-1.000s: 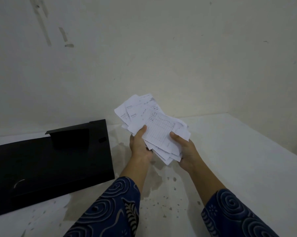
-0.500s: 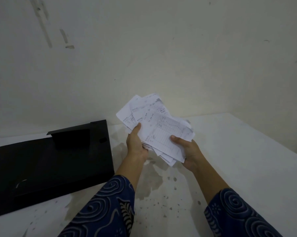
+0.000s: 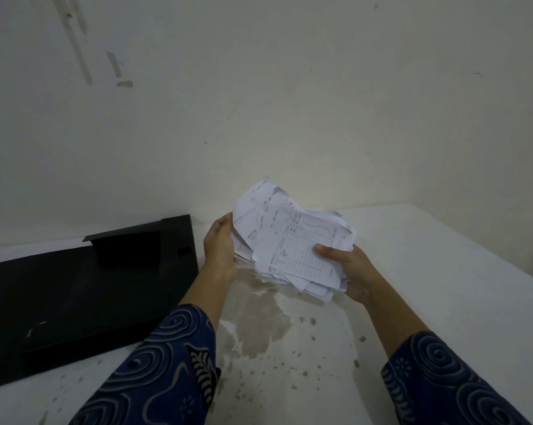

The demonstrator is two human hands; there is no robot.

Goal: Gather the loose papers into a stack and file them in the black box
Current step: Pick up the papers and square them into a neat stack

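An uneven bundle of white printed papers is held in the air above the table, sheets fanned and misaligned. My left hand presses flat against the bundle's left edge, fingers extended. My right hand grips the bundle from the right and below, thumb on the top sheet. The black box lies on the table to the left of my hands, with a raised flap at its back; my left forearm overlaps its right corner.
The white table is stained and speckled under my hands and meets a pale wall behind. Its right edge runs diagonally at the far right. Blue patterned sleeves cover both forearms.
The bundle has tilted and shifted slightly right. My left hand slid from gripping under the papers to pressing flat on their left edge; my right hand keeps its grip.
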